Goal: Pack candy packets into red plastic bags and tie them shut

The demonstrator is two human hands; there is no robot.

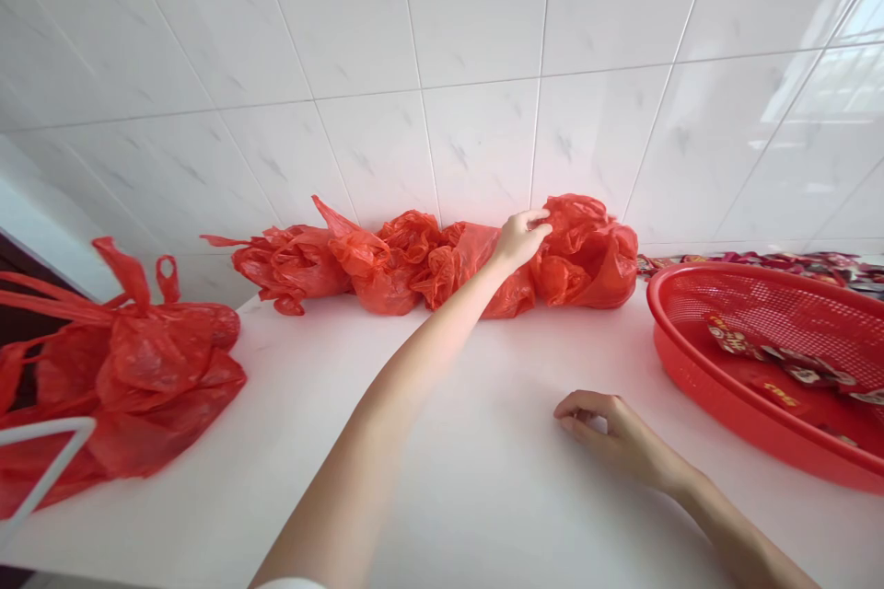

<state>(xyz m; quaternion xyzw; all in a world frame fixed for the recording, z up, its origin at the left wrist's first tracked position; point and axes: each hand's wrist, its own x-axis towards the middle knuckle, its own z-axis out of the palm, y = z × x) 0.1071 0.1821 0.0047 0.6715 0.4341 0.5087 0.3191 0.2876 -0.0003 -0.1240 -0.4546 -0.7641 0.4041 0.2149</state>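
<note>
My left hand (521,237) reaches far across the white table (483,479) to a row of red plastic bags (414,262) lying against the tiled wall. Its fingers are pinched on the red bag at the right end of the row (587,248). My right hand (604,428) rests on the table nearer to me, fingers curled loosely under, with nothing visible in it.
A red mesh basket (691,359) at the right holds several small wrapped sweets (794,373). More wrapped sweets (794,262) lie behind it along the wall. A heap of red plastic bags (138,368) sits at the table's left edge, beside a white bar (48,469).
</note>
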